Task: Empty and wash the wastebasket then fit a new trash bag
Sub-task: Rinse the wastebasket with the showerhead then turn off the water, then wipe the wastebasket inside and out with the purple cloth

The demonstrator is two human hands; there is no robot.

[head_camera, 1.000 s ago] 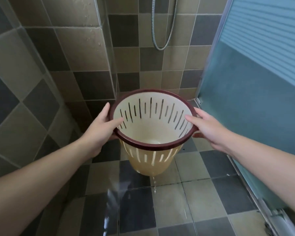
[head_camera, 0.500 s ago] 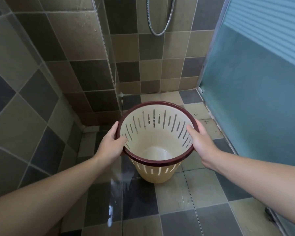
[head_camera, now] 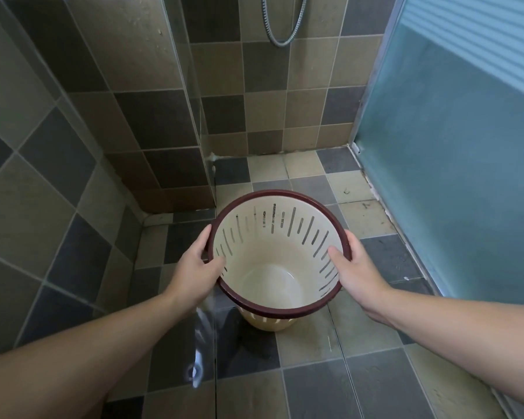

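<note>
The cream plastic slotted wastebasket with a dark red rim [head_camera: 277, 258] is round and tapered, upright, at frame centre over the glossy wet tiled floor [head_camera: 315, 385]. Left hand [head_camera: 194, 272] grips the rim at 9 o'clock, thumb inside. Right hand [head_camera: 356, 272] grips it at 3 o'clock, thumb inside. The basket's base is mostly hidden by its rim; floor contact cannot be determined. At 12 o'clock a ribbed metal shower hose [head_camera: 280, 31] is cut off by the frame. At 2 o'clock stands a frosted blue glass door [head_camera: 454, 176].
</note>
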